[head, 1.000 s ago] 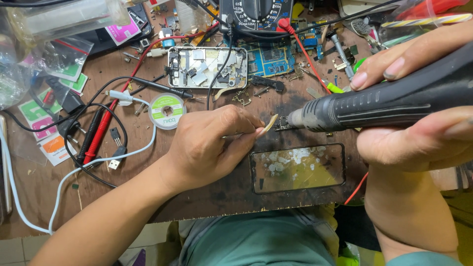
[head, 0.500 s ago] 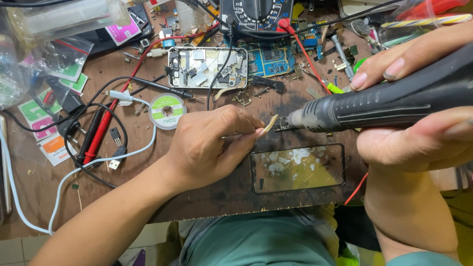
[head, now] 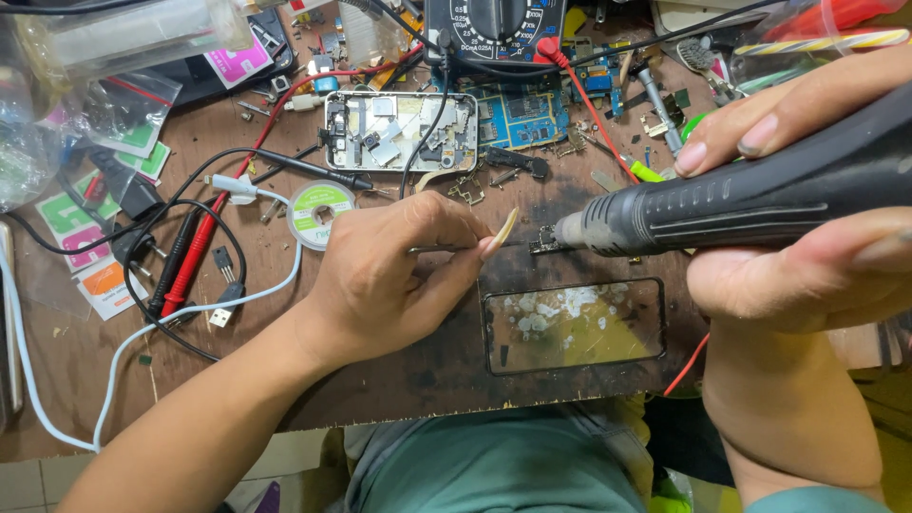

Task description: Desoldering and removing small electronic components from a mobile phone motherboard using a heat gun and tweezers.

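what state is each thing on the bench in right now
left hand: closed around thin tweezers, tips at the small part
right hand: wrapped around the dark rotary tool
rotary tool: lying level, nose at the small part
opened phone: back off, insides showing
blue circuit board: bare, beside the phone
glass screen panel: flat, whitish bits on it
solder spool: lying flat

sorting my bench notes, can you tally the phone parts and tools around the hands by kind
opened phone chassis: 1
blue circuit board: 1
phone screen glass: 1
rotary tool: 1
multimeter: 1
solder wire spool: 1
total: 6
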